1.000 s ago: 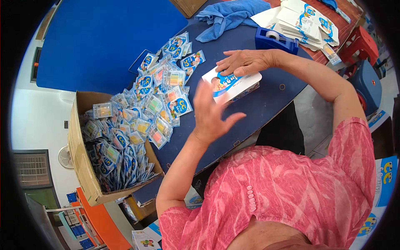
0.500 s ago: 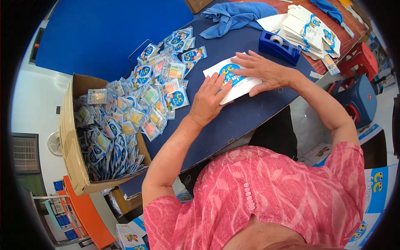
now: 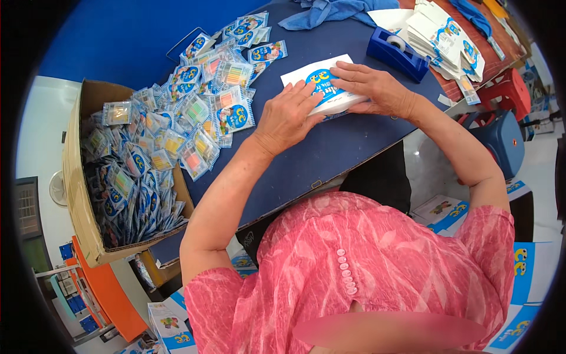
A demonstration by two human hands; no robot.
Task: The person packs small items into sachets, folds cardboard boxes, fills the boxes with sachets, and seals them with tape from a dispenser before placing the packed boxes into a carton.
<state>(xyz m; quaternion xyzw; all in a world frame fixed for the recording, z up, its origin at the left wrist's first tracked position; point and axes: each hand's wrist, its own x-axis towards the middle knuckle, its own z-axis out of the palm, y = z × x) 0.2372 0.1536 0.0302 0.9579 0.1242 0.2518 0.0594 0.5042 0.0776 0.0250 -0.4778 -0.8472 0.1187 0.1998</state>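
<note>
On the dark blue tabletop, a white and blue printed carton (image 3: 321, 79) lies between my hands. It shows some thickness along its near edge. My left hand (image 3: 287, 117) grips its near-left side, fingers over the top and thumb at the near edge. On the opposite side, my right hand (image 3: 377, 91) lays its fingers across the top, with the thumb low at the near edge. My palms and fingers cover both ends of the carton, so I cannot tell whether its flaps are folded in.
Left stands a brown cardboard box (image 3: 69, 183) full of small clear sachets with coloured sticks. More sachets (image 3: 233, 112) spill onto the table (image 3: 265, 189). At the back are a blue cloth (image 3: 330, 15), a blue tape dispenser (image 3: 401, 59) and stacked flat cartons (image 3: 442, 35). Stools (image 3: 498, 141) stand right.
The carton looked flat and now stands thicker between my hands. My right thumb has moved from its top to the near edge. The whole view has shifted slightly.
</note>
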